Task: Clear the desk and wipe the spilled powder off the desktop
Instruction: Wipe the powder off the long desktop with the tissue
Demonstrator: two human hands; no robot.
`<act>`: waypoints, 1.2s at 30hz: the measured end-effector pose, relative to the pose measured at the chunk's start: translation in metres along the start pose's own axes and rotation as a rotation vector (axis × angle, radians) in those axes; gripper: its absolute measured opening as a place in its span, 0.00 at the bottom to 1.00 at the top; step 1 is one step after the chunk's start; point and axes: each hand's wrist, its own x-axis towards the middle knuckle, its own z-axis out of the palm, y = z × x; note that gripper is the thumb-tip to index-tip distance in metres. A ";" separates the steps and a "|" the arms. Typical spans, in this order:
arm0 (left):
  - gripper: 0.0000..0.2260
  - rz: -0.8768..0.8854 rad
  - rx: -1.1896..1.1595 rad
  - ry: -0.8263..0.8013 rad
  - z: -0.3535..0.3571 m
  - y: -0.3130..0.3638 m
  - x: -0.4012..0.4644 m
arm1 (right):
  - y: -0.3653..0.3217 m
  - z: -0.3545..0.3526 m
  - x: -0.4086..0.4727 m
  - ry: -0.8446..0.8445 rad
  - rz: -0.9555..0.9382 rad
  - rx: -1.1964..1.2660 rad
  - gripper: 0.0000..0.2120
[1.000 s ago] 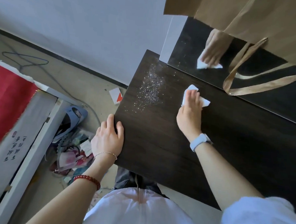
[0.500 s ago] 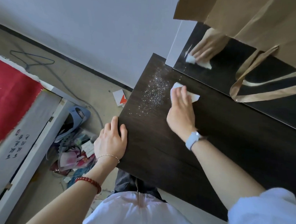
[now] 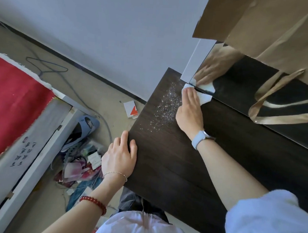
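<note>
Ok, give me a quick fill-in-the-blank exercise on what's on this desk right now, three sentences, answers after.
1. The right hand presses a white ____ flat against the desktop.
2. The spilled powder lies to the ____ of that hand.
3. The left hand rests on the desk's ____ edge.

Missing words: tissue; left; left

No text can be read with certainty. The white board [image 3: 24,151] beside the red cloth [image 3: 12,97] carries dark handwritten characters, too blurred to read. The small card [image 3: 131,109] on the floor shows only an orange mark.
</note>
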 end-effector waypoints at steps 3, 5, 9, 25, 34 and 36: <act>0.18 -0.013 -0.001 -0.006 -0.001 0.001 0.000 | -0.007 0.004 -0.017 -0.047 -0.082 0.024 0.26; 0.18 -0.015 -0.007 -0.005 -0.001 0.001 -0.001 | 0.001 0.002 -0.036 -0.065 -0.127 -0.002 0.26; 0.18 -0.013 0.002 -0.008 -0.001 0.000 0.000 | -0.003 -0.004 -0.024 -0.055 -0.035 0.016 0.24; 0.18 0.010 0.017 0.001 0.001 -0.002 0.000 | -0.028 -0.003 0.039 -0.057 -0.126 -0.159 0.24; 0.19 0.017 -0.003 -0.012 -0.001 -0.002 0.000 | 0.011 -0.007 -0.040 -0.310 -0.504 0.000 0.26; 0.19 0.017 -0.009 -0.015 0.000 -0.003 0.001 | 0.021 -0.009 -0.030 -0.336 -0.522 -0.062 0.25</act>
